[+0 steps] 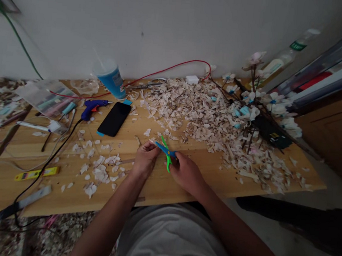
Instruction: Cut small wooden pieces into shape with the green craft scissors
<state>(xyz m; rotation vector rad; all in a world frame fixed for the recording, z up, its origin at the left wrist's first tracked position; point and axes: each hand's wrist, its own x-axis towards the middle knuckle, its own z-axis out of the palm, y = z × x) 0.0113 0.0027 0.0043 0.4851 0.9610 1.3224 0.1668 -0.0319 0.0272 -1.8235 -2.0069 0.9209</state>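
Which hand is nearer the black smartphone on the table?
Left. The left hand lies diagonally right of the black smartphone; the right hand, holding green-and-blue scissors, is farther right.

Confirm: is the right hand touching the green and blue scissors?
Touching. The head view shows the right hand with its fingers closed around the handle end of the scissors, with no gap between them.

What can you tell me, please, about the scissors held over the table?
The scissors are small and look plastic, with one blue and one green half crossing at a pivot. The blades stand open, pointing up and left. The right hand grips the handles, mostly hiding them, above the table near its front edge. The curled left hand meets the blue tip.
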